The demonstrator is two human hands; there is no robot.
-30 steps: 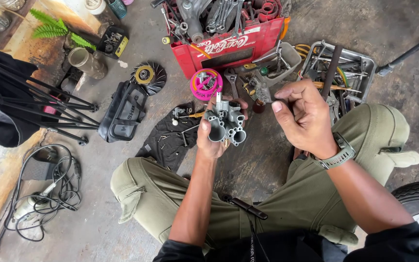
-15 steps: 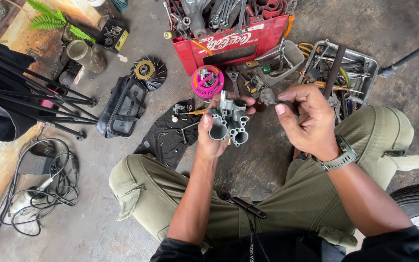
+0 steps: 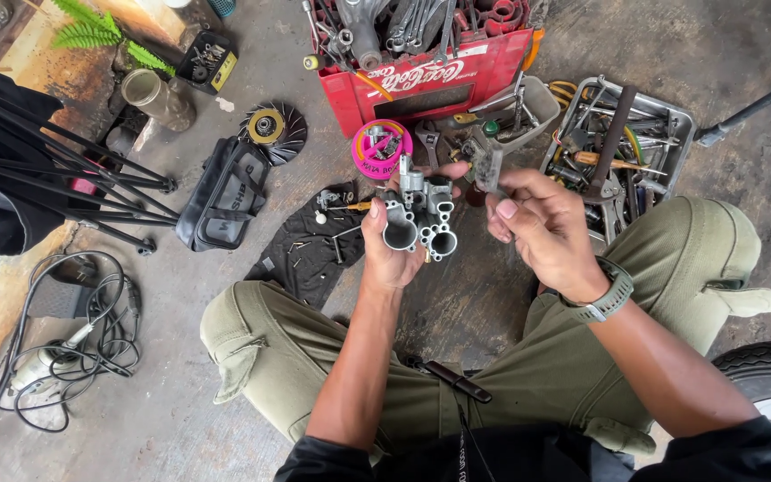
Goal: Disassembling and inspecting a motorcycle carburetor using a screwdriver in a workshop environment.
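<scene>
My left hand (image 3: 387, 253) grips a grey metal carburettor body (image 3: 421, 219) with two round bores facing me, held up above the floor between my knees. My right hand (image 3: 542, 230) is just right of it, fingertips pinched on a small grey metal part (image 3: 489, 170) close to the carburettor's top. A watch (image 3: 607, 299) is on my right wrist. I sit cross-legged in olive trousers.
A red crate (image 3: 421, 85) of tools stands ahead, a metal tray (image 3: 626, 134) of tools to its right, a pink round tin (image 3: 382, 148) and a black cloth (image 3: 310, 245) with small parts. A black bag (image 3: 225, 192), tripod legs (image 3: 55, 161), cables (image 3: 73, 348) left; tyre (image 3: 769, 375) right.
My right hand has moved left, closer to the carburettor, with the small part pinched in it. The view has shifted slightly; my left hand keeps its hold.
</scene>
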